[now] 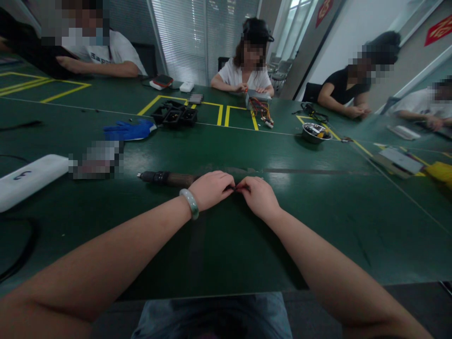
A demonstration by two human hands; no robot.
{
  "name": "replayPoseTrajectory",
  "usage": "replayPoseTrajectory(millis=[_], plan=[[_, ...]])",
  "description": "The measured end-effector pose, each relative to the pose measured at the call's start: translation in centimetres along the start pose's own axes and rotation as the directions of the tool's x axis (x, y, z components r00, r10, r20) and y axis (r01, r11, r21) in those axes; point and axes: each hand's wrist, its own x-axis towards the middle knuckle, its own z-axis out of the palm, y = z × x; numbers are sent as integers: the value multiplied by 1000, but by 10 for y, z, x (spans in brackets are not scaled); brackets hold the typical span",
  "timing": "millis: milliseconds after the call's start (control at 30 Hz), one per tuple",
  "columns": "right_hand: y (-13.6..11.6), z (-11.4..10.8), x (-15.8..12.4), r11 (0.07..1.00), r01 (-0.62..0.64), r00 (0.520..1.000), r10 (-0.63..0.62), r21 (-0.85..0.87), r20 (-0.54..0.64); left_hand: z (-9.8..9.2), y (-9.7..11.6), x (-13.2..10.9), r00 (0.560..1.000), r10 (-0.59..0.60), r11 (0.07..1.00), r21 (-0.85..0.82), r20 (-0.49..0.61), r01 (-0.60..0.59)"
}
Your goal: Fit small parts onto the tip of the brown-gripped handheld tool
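Note:
Close together over the green table (226,254), my left hand (212,188) and my right hand (259,195) meet at the fingertips. Each is closed in a pinch. A tiny dark piece shows between them, too small to name, and my fingers hide most of it. On my left wrist sits a pale green bangle (189,204). Just left of my left hand lies an electric screwdriver (165,178), its tip toward the left and its rear end hidden behind that hand.
Left are a white oblong device (31,181), a blue glove (129,129) and black plastic frames (174,114). A metal bowl (316,133) with small parts stands right of centre. Across the table, a person handles a power supply (257,100) with coloured wires; other people sit around.

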Motion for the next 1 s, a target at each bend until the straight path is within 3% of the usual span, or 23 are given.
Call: replayPoseTrajectory(millis=[200,467,700,1000], plan=[[0,2,-1,995,-42,999,44,95,-27,2,1,1,1000,-18,1000,7,-25,18],[4,8,0,923,-228,972,236,310,11,2,4,1,999,-42,997,59,-30,44],[7,5,2,941,-180,983,179,285,29,1,5,1,998,-59,995,81,-35,61],[9,0,2,943,-140,990,139,302,24,1,0,1,998,49,998,47,-26,-48]])
